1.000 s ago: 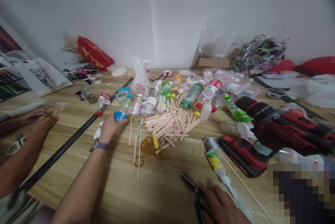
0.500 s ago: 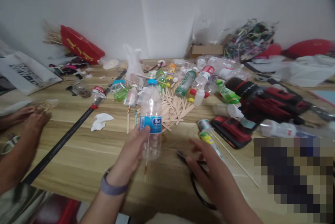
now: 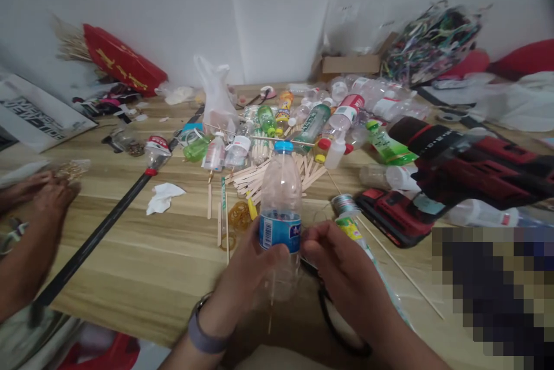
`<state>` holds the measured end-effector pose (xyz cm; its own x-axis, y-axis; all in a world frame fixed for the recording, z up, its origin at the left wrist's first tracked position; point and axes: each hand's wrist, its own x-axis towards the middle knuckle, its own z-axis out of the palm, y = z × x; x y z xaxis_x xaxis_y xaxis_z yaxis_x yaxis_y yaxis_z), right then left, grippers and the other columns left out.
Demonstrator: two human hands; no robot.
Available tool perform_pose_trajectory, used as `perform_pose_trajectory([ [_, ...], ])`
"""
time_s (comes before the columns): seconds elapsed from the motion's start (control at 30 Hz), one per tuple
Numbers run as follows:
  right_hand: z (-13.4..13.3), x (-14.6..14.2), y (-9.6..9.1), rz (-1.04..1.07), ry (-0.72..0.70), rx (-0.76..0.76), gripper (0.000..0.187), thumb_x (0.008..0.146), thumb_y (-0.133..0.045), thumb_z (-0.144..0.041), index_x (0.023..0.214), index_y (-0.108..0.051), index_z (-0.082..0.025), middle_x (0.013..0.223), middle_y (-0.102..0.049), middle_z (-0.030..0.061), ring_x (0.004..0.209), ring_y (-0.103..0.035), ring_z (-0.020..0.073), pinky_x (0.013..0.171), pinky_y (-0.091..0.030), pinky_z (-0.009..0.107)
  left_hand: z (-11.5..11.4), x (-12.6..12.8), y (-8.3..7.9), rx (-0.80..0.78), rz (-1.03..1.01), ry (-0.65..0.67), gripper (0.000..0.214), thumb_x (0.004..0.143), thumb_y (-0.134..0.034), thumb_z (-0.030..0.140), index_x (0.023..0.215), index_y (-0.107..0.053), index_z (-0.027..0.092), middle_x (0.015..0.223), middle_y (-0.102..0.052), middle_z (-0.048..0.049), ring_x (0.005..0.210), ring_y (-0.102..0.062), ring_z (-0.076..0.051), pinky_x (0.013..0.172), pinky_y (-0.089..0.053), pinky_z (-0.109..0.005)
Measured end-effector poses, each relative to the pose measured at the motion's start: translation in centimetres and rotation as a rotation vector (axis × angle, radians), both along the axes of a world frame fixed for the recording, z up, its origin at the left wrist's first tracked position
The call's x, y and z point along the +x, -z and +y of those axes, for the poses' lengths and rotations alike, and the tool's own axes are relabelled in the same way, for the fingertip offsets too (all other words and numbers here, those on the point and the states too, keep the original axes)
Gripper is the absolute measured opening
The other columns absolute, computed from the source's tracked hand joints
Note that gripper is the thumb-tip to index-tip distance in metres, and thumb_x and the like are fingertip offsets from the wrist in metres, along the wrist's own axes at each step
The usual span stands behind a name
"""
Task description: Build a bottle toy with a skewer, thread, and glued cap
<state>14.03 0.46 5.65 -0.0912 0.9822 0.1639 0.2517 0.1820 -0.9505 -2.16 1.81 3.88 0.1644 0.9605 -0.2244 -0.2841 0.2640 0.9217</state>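
An empty clear plastic bottle [image 3: 280,197] with a blue cap and blue label stands upright in front of me. My left hand [image 3: 243,277] is wrapped round its lower half from the left. Fingers of my right hand [image 3: 341,269] curl against the label from the right. Black scissors [image 3: 333,324] lie on the wooden table [image 3: 130,266] under my right hand. A thin skewer sticks out crosswise near the bottle's neck.
A heap of wooden sticks [image 3: 264,176], small bottles and rubber bands [image 3: 237,217] lies behind. A red power drill [image 3: 459,171] and a glue tube [image 3: 352,225] are at the right. Another person's hands [image 3: 41,197] rest at the left beside a long black rod [image 3: 104,228].
My left hand took the bottle from the pile, stood it upright and brought it close. My right hand left the scissors and came against the bottle.
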Motion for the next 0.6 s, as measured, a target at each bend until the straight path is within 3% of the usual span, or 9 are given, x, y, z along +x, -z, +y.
perform_pose_trajectory([
  [0.13, 0.1, 0.2, 0.0, 0.399, -0.139, -0.288, 0.043, 0.090, -0.058, -0.062, 0.078, -0.048, -0.022, 0.059, -0.046, -0.0049, 0.053, -0.041, 0.0114, 0.051, -0.036, 0.023, 0.7, -0.3, 0.2, -0.103, 0.017, 0.040, 0.051, 0.057, -0.087, 0.044, 0.097, -0.066, 0.021, 0.091, -0.075, -0.0055, 0.081, -0.067, -0.023, 0.075, -0.051, -0.034],
  [0.2, 0.2, 0.5, 0.0, 0.478, -0.208, -0.418, 0.048, 0.086, -0.062, -0.067, 0.079, -0.047, -0.022, 0.055, -0.038, -0.0082, 0.048, -0.032, 0.0089, 0.046, -0.029, 0.021, 0.9, -0.6, 0.2, -0.134, 0.040, 0.017, 0.053, 0.055, -0.088, 0.042, 0.099, -0.066, 0.022, 0.085, -0.073, -0.0034, 0.075, -0.064, -0.021, 0.069, -0.049, -0.031],
  [0.3, 0.3, 1.5, -0.2, 0.374, -0.205, -0.482, 0.051, 0.084, -0.064, -0.069, 0.081, -0.049, -0.021, 0.057, -0.034, -0.0089, 0.048, -0.025, 0.0077, 0.044, -0.023, 0.020, 1.1, -1.0, 0.2, -0.098, 0.110, -0.002, 0.056, 0.054, -0.087, 0.037, 0.103, -0.065, 0.022, 0.086, -0.071, -0.0028, 0.076, -0.063, -0.022, 0.068, -0.049, -0.031],
  [0.43, 0.7, 2.8, -0.4, 0.177, -0.184, -0.464, 0.054, 0.082, -0.060, -0.074, 0.078, -0.053, -0.021, 0.057, -0.032, -0.0080, 0.049, -0.022, 0.0084, 0.042, -0.022, 0.020, 1.5, -1.7, 0.5, 0.064, 0.265, -0.065, 0.063, 0.055, -0.086, 0.030, 0.113, -0.064, 0.023, 0.110, -0.068, -0.0089, 0.105, -0.062, -0.032, 0.089, -0.049, -0.040],
  [0.53, 0.7, 3.0, -0.5, 0.040, -0.145, -0.382, 0.054, 0.083, -0.056, -0.074, 0.074, -0.056, -0.021, 0.056, -0.031, -0.0067, 0.048, -0.021, 0.0091, 0.040, -0.021, 0.022, 1.8, -2.0, 0.7, 0.187, 0.468, -0.178, 0.064, 0.051, -0.088, 0.027, 0.110, -0.064, 0.023, 0.131, -0.058, -0.0135, 0.128, -0.048, -0.038, 0.107, -0.037, -0.050],
  [0.6, 0.6, 3.1, -0.9, -0.042, -0.120, -0.345, 0.052, 0.084, -0.056, -0.072, 0.069, -0.056, -0.022, 0.056, -0.033, -0.0051, 0.048, -0.024, 0.0098, 0.039, -0.022, 0.022, 1.8, -1.9, 0.5, 0.215, 0.610, -0.235, 0.062, 0.049, -0.088, 0.025, 0.106, -0.063, 0.023, 0.132, -0.055, -0.0140, 0.131, -0.044, -0.038, 0.112, -0.031, -0.052],
])
